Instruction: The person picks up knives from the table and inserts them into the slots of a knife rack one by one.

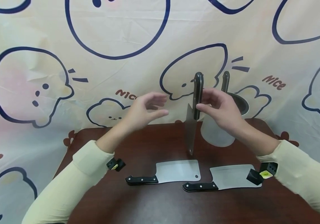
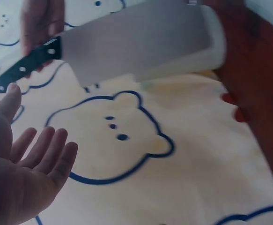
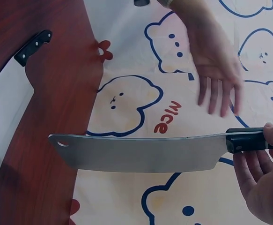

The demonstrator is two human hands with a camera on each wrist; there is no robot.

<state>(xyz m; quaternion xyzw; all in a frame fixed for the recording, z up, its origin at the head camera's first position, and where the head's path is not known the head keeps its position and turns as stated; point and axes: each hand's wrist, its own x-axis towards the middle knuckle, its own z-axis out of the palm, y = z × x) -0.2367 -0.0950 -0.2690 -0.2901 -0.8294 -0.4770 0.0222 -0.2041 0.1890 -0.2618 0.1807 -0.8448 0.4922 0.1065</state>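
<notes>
A cleaver [image 1: 190,130] with a black handle hangs blade down over the table, its handle pinched between the thumb and fingers of my right hand [image 1: 221,109]. In the right wrist view the blade [image 3: 141,153] is seen broadside, and the right hand [image 3: 262,178] holds the handle's end. My left hand [image 1: 146,110] is raised to the left of the cleaver, fingers apart, holding nothing. In the left wrist view the left hand [image 2: 28,173] is palm up below the cleaver [image 2: 141,42]; whether the thumb touches the handle, I cannot tell.
Two more cleavers lie on the brown table [image 1: 148,202]: one at centre [image 1: 176,171], one to its right [image 1: 230,175], partly behind the right wrist camera. A whitish cylindrical holder [image 1: 217,133] stands behind the right hand, another black handle [image 1: 225,81] rising from it. Patterned cloth hangs behind.
</notes>
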